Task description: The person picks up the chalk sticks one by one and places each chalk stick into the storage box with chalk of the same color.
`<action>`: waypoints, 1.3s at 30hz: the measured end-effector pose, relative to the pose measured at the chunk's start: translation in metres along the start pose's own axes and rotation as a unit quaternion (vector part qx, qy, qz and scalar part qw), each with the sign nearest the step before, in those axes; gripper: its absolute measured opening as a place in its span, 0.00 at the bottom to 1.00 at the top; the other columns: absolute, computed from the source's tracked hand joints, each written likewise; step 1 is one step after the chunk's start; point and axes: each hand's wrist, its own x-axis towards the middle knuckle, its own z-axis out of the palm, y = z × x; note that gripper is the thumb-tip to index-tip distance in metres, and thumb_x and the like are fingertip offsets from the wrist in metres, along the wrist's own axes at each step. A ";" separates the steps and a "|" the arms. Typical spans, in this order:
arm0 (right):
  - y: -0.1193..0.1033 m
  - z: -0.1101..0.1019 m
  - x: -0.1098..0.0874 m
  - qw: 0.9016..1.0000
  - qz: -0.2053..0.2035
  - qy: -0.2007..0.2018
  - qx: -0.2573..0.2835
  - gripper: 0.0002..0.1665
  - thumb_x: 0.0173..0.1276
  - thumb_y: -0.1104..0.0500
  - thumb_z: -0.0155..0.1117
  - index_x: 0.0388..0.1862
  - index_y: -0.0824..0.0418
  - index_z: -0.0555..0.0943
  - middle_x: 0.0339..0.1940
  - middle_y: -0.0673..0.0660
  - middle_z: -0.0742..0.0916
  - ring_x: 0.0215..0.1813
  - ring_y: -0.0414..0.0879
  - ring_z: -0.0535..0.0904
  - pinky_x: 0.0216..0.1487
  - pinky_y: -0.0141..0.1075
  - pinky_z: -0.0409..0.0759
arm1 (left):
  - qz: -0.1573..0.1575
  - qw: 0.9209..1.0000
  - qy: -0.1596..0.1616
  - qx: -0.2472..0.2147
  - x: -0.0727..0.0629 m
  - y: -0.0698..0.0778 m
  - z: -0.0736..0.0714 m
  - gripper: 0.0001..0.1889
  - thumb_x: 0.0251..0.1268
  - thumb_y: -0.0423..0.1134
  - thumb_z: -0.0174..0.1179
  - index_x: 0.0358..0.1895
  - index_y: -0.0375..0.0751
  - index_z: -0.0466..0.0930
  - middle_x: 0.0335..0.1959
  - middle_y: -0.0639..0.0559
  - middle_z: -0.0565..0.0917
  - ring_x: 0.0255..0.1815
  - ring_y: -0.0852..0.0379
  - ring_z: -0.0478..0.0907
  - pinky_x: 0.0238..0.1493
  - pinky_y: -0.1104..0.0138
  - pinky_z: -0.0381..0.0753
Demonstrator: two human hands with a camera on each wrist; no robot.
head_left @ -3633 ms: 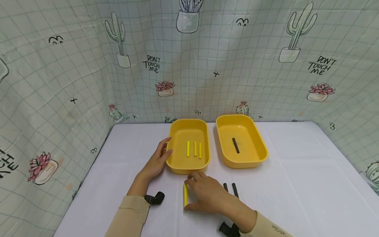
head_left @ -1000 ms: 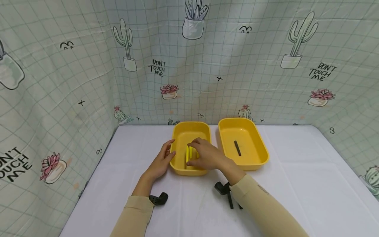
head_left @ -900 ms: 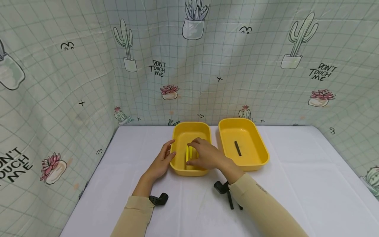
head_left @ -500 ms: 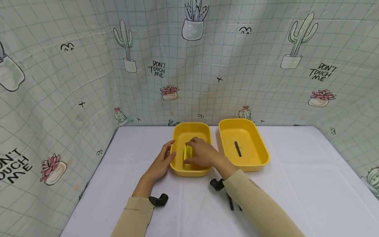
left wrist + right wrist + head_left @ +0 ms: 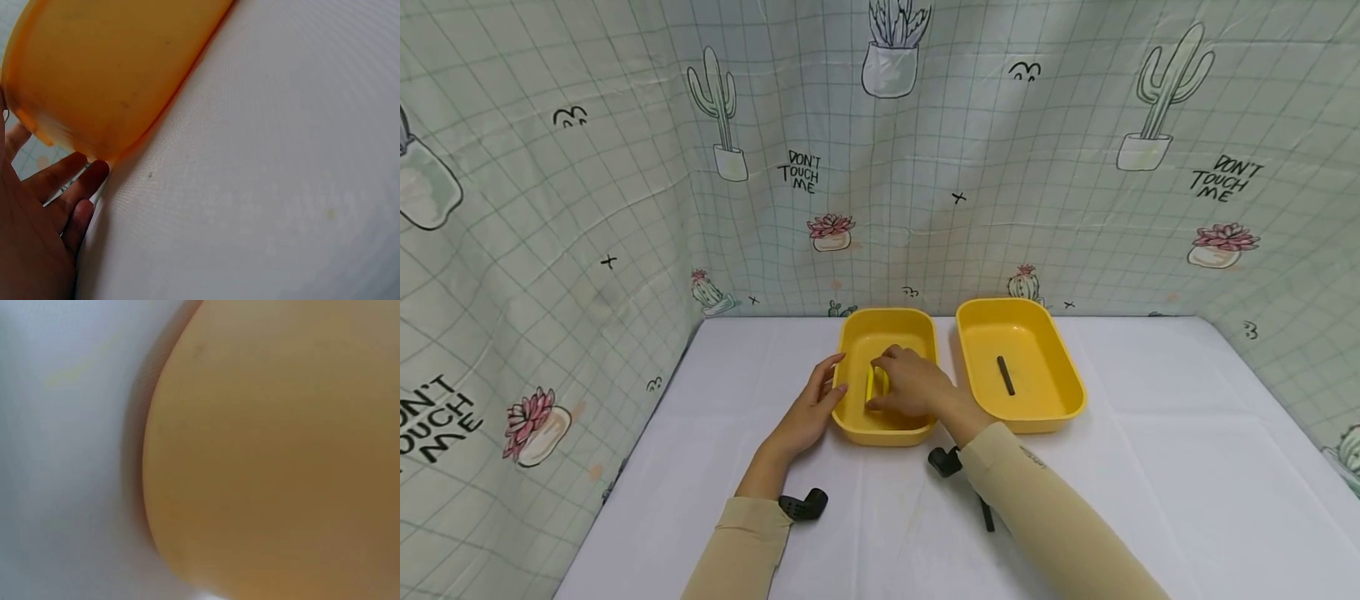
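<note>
In the head view, my right hand (image 5: 910, 382) is inside the left yellow tray (image 5: 887, 329). Its thumb and index finger pinch a thin yellow stick (image 5: 869, 387) at its two ends. Just right of that stick, another yellow stick (image 5: 883, 383) partly shows, and any others are hidden beneath the hand. My left hand (image 5: 805, 412) rests at the tray's left rim, with thumb and index fingertip on the rim. The left wrist view shows its fingers (image 5: 78, 181) touching the tray's outer side wall. Only tray wall (image 5: 262, 450) and white cloth fill the right wrist view.
A second yellow tray (image 5: 1060, 400) stands to the right, holding one black stick (image 5: 1006, 376). Partly under my right forearm, another black stick (image 5: 987, 515) lies on the white table (image 5: 850, 550). A patterned curtain (image 5: 910, 167) hangs behind and at both sides.
My right hand has carried the yellow stick from the table into the left tray, then shifted it slightly left. The left hand stays at the rim. My forearm now hides one black stick.
</note>
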 end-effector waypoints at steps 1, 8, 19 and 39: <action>0.000 0.001 0.000 1.000 0.003 0.000 -0.004 0.46 0.63 0.34 0.73 0.74 0.55 0.75 0.75 0.57 0.76 0.73 0.54 0.73 0.76 0.50 0.73 | 0.000 1.000 -0.001 -0.001 0.000 0.000 0.000 0.28 0.82 0.53 0.50 0.79 0.74 0.54 0.84 0.46 0.58 0.82 0.41 0.62 0.79 0.44 0.64; 0.000 0.004 0.002 1.000 0.012 0.002 -0.028 0.44 0.65 0.34 0.72 0.74 0.53 0.75 0.75 0.56 0.76 0.74 0.55 0.71 0.77 0.52 0.71 | -0.004 1.000 0.005 0.004 -0.001 0.001 0.001 0.28 0.83 0.53 0.49 0.79 0.76 0.54 0.84 0.47 0.57 0.82 0.41 0.63 0.79 0.44 0.65; -0.004 0.003 0.006 0.997 0.008 0.001 -0.076 0.43 0.67 0.34 0.70 0.75 0.54 0.74 0.77 0.57 0.73 0.75 0.56 0.69 0.76 0.52 0.73 | -0.001 1.000 -0.003 0.001 0.000 0.001 -0.003 0.27 0.83 0.54 0.49 0.78 0.77 0.55 0.84 0.47 0.57 0.82 0.41 0.62 0.80 0.44 0.63; -0.004 0.006 0.011 0.997 0.026 -0.021 -0.067 0.44 0.68 0.33 0.68 0.75 0.54 0.74 0.80 0.57 0.70 0.81 0.57 0.62 0.83 0.54 0.60 | 0.009 1.000 -0.006 -0.008 -0.001 0.000 -0.001 0.28 0.82 0.53 0.50 0.80 0.71 0.54 0.83 0.46 0.59 0.80 0.42 0.65 0.78 0.45 0.67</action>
